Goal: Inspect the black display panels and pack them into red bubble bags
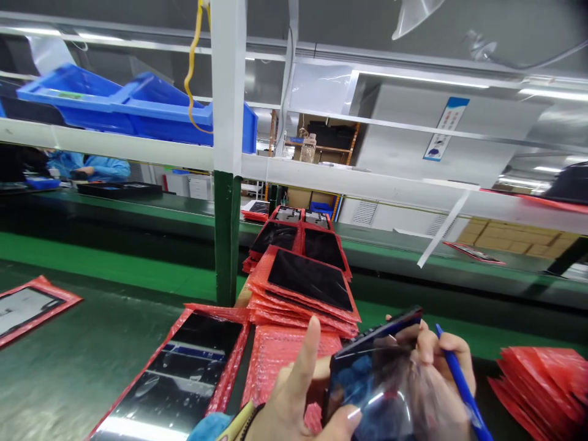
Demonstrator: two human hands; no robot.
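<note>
A dark glass screen panel (367, 380) is tilted up at the lower middle right. My left hand (289, 392) grips its left edge, the thumb on the glass face and the index finger pointing up. At its far right edge my right hand (452, 355) is closed, with a blue pen (462, 386) between its fingers. Clear film (422, 392) bunches from the panel toward the right fingers, which appear to pinch it. Just behind lies a stack of dark panels (310, 278) on red bubble-wrap sleeves (285, 352). Left of my hands, another panel (184, 367) rests on red wrap.
Red bubble-wrap sleeves (544, 380) are piled at right. A wrapped panel (32, 306) lies far left. A green post (226, 239) rises behind the bench, under a white shelf rail (321, 174) with blue bins (138, 107). A person in blue sleeves (108, 166) sits far left.
</note>
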